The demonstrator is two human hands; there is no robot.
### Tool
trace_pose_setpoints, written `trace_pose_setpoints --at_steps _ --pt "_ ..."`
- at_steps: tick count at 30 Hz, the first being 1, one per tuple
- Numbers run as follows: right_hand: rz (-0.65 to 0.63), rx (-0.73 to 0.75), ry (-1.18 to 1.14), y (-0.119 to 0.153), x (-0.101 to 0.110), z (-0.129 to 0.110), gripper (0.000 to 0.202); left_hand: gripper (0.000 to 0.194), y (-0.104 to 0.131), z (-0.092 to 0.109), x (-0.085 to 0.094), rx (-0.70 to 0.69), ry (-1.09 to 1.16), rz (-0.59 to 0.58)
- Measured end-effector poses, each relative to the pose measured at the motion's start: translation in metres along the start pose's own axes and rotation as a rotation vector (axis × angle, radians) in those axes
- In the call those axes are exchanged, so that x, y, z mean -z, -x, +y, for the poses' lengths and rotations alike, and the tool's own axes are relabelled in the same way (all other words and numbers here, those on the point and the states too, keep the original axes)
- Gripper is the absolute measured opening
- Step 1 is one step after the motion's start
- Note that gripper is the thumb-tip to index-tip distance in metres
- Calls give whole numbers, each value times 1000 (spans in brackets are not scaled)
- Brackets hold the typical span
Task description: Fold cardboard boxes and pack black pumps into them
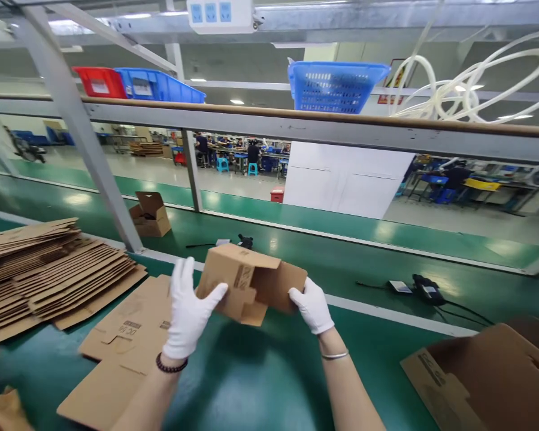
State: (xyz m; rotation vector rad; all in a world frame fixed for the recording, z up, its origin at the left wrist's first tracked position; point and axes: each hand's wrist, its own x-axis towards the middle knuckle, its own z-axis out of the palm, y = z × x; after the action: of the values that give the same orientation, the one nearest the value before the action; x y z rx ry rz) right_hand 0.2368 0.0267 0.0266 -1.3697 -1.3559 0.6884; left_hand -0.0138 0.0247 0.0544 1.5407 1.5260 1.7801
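A partly folded cardboard box (227, 278) is held up above the green work surface, its open side and a raised flap turned to the right. My right hand (312, 306), in a white glove, pinches the edge of that flap between thumb and fingers. At the box's left side, my gloved left hand (188, 314) is open with its fingers stretched upward, and its thumb lies across the front of the box. Beneath my left forearm are flat cardboard blanks (130, 335) with printed marks. A pile of flat cardboard blanks (67, 275) lies farther left.
Across the belt (341, 263) lie a black adapter with cable (429, 290) and another small black device (245, 241). An opened box (151, 214) stands beside a metal post (81, 131). A larger carton (489, 371) occupies the lower right. Overhead, a shelf holds a blue basket (335, 87).
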Motion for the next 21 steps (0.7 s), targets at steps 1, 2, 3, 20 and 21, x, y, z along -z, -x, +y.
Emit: trace_pose_setpoints --at_steps 1,2,3,20,21 --pt "-32 24 69 1 1 -1 23 85 0 -2 -1 -163 -167 -33" --pt "-80 59 132 2 2 -3 18 80 -1 -5 -4 -298 -281 -112" --pt "-132 95 182 3 1 -5 16 68 -1 -8 -7 -390 -339 -225" --pt "235 -369 464 -104 49 88 71 59 -7 -75 -8 283 -255 -181" --pt "286 -416 517 -112 61 95 69 66 -7 -79 -1 263 -258 -174"
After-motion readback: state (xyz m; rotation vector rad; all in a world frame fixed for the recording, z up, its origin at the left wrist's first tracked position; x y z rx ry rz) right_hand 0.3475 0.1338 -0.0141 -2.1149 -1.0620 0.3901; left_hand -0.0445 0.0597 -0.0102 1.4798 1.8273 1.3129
